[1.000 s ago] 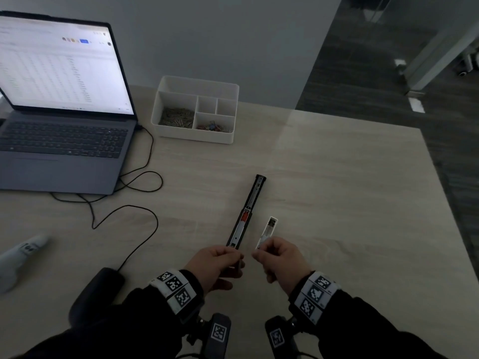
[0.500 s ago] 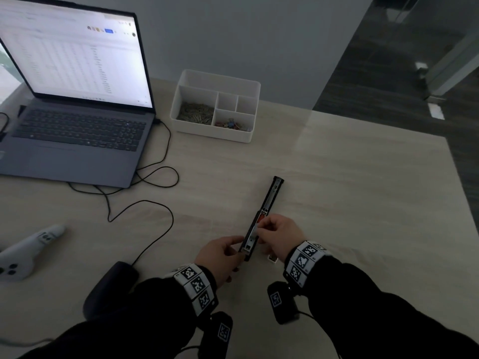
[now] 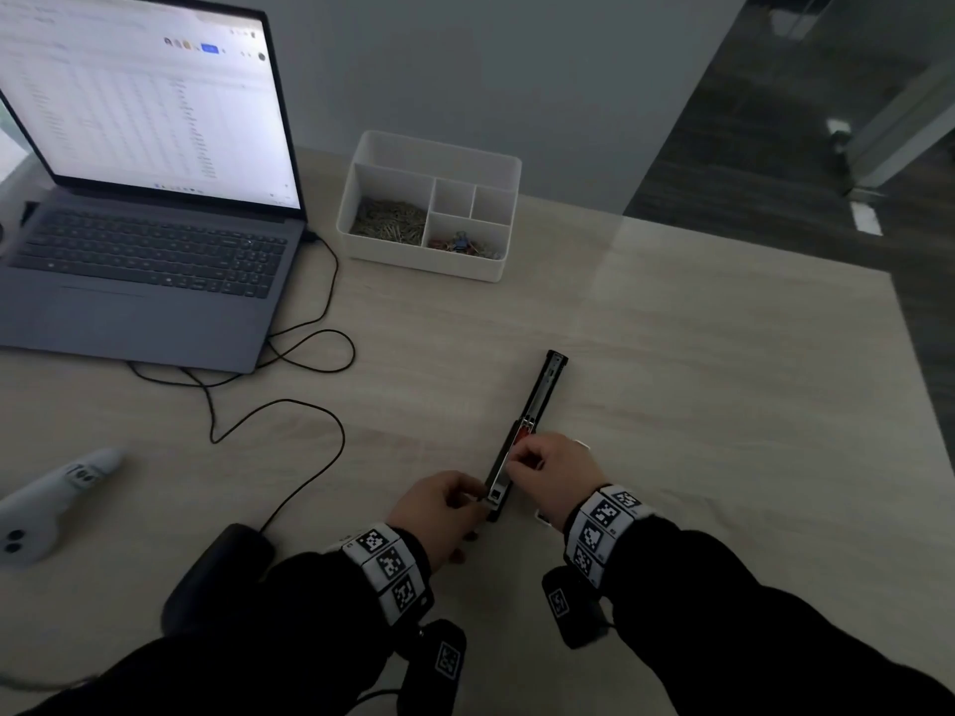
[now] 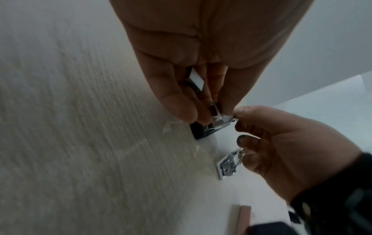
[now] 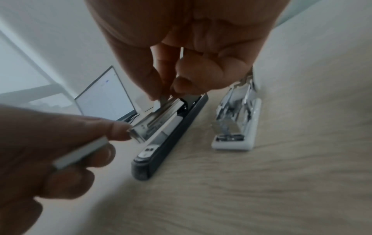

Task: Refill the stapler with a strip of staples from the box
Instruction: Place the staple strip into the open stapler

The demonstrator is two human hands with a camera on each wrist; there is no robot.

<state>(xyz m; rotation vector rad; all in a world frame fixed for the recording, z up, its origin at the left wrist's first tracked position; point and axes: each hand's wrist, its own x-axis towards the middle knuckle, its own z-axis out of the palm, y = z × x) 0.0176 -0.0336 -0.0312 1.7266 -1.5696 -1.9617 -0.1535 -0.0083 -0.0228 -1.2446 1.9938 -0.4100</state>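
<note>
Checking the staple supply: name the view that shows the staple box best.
Right wrist: the staple box lies in full beside the stapler, staples visible. Left wrist shows its near end. Head view hides most of it behind the right hand.

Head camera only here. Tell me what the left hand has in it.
Observer: The left hand grips a pale bar under its curled fingers, probably a strip of staples.
Operator: Give me the box. The right wrist blocks it.
Observer: The staple box lies open on the table to the right of the stapler, not touching it, with staples showing inside.
Operator: Now the right hand's fingers.
Observer: The right hand pinches the top of the stapler's metal rail. I cannot tell whether a strip is between its fingers.
</note>
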